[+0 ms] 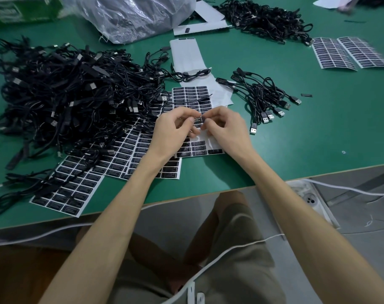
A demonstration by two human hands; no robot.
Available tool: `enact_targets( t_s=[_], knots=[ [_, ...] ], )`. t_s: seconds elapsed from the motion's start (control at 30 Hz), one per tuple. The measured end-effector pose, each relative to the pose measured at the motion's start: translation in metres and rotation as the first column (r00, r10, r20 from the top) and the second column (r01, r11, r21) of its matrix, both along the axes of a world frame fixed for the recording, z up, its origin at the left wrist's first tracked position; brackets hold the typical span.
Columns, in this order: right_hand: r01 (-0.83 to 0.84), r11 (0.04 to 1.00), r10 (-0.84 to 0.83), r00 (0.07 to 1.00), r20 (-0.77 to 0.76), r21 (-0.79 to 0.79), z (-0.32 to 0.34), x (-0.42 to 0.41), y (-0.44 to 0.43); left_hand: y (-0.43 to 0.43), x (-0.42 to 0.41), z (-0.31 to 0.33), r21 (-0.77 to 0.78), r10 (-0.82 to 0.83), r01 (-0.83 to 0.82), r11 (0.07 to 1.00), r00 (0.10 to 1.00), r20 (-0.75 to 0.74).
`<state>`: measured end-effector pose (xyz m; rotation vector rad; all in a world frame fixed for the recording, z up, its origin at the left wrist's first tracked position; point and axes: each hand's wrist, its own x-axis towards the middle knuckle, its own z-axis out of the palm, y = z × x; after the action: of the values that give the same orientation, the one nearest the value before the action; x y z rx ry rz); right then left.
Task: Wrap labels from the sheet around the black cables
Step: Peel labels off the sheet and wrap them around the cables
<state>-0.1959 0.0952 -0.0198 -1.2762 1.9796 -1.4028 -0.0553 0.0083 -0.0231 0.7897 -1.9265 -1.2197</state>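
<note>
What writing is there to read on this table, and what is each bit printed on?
"LED CONTROLLER": black labels at the near end of the label sheet; finer lines beneath are too small to read.
"...ROLLER": part of the same words, on the label pinched by the left hand and right hand.
Green box: white logo, too blurred.
Left label sheets: too small.
Far label sheets: blurred.

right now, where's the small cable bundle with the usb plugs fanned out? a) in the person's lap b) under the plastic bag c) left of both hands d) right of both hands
d: the small bundle lies on the table to the right of the right hand, which pinches a label together with the left hand.
</note>
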Motion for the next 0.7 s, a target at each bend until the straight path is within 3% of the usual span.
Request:
enact_targets(
  t_s=[0.7],
  knots=[
    [-0.024,1.000,0.025,0.999,-0.041,0.003,0.0013,0.0012,0.0013,0.0014,0.0019,0.0032,-0.012,-0.049,0.049,0.999,0.999,0.008]
  ],
)
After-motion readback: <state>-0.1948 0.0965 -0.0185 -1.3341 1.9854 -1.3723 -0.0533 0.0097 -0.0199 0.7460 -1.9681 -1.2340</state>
